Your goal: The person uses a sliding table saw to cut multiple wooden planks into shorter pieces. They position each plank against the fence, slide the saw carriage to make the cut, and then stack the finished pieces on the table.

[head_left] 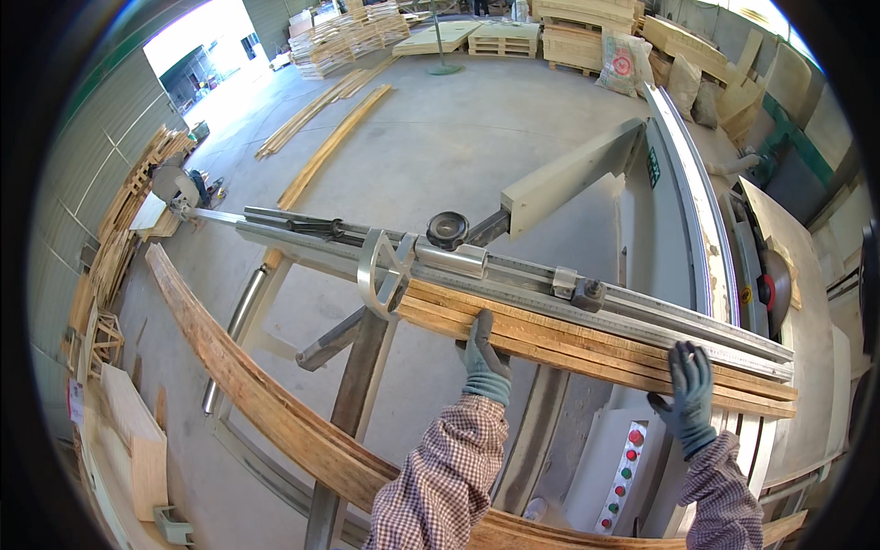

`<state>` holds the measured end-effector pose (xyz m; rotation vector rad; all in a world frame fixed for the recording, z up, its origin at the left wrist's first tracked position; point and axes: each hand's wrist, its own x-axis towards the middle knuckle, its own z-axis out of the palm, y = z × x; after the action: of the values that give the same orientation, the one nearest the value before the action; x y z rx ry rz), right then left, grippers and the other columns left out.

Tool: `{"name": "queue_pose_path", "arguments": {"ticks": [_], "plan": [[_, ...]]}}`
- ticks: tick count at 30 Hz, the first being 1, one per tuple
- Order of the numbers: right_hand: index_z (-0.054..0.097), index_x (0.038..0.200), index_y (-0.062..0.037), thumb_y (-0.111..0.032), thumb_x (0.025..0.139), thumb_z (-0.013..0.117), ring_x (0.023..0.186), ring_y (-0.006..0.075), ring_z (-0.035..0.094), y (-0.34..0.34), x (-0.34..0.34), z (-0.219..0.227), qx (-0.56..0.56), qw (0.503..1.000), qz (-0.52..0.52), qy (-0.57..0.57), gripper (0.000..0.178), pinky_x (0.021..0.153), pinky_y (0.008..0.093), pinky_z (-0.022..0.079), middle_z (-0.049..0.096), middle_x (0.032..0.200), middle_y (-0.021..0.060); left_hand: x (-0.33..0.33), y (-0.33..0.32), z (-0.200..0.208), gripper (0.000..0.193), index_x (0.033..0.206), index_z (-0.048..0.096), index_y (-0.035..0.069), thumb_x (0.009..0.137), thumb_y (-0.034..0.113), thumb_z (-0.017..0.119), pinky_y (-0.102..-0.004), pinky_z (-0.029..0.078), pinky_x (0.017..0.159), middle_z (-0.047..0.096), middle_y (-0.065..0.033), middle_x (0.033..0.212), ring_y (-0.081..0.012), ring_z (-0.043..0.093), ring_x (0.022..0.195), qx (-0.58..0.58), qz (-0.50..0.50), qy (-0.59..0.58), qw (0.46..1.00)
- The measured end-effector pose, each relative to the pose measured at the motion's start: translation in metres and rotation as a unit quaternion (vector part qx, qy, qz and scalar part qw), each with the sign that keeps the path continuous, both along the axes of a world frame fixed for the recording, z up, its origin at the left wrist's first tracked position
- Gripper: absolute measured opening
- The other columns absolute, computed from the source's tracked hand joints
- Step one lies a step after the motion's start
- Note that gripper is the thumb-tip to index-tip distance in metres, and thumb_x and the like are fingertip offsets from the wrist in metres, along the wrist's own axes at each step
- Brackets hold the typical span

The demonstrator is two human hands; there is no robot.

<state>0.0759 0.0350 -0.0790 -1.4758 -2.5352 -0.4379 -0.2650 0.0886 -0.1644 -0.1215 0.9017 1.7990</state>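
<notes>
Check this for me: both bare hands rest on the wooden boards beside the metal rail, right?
Not bare: in the head view, the left hand and right hand both wear grey-blue gloves. They do rest on the wooden boards beside the metal rail.

Through the head camera I see a worker's left hand point(486, 359) and right hand point(692, 399) in matching blue-grey work gloves point(695, 417), darker grey toward the fingertips, with teal-tinged cuffs point(488, 389) meeting long sleeves point(445, 463) in a small, dark-and-white check, softly creased along both forearms.
</notes>
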Motion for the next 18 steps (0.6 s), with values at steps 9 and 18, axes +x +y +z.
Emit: {"name": "queue_pose_path", "arguments": {"ticks": [9, 18], "plan": [[0.047, 0.128, -0.0033, -0.035, 0.049, 0.088, 0.128, 0.0389, 0.036, -0.019, 0.122, 0.013, 0.002, 0.987, -0.112, 0.111, 0.095, 0.107, 0.0526, 0.031, 0.044, 0.132, 0.0192, -0.090, 0.021, -0.121, 0.051, 0.114, 0.053, 0.014, 0.085, 0.057, 0.055, -0.0363, 0.055, 0.063, 0.062, -0.0062, 0.099, -0.0229, 0.063, 0.085, 0.098, -0.163, 0.047, 0.981], [0.028, 0.147, -0.0115, -0.040, 0.060, 0.084, 0.141, 0.0371, 0.023, 0.008, 0.153, -0.014, -0.156, 0.982, -0.106, -0.023, 0.108, 0.118, 0.0509, 0.014, 0.032, 0.147, 0.0186, -0.037, -0.025, -0.016, 0.086, 0.137, 0.040, 0.008, 0.068, 0.045, 0.076, -0.0468, 0.044, 0.099, 0.050, -0.0156, 0.124, -0.0311, 0.050, 0.114, -0.032, -0.030, 0.152, 0.987]]}}
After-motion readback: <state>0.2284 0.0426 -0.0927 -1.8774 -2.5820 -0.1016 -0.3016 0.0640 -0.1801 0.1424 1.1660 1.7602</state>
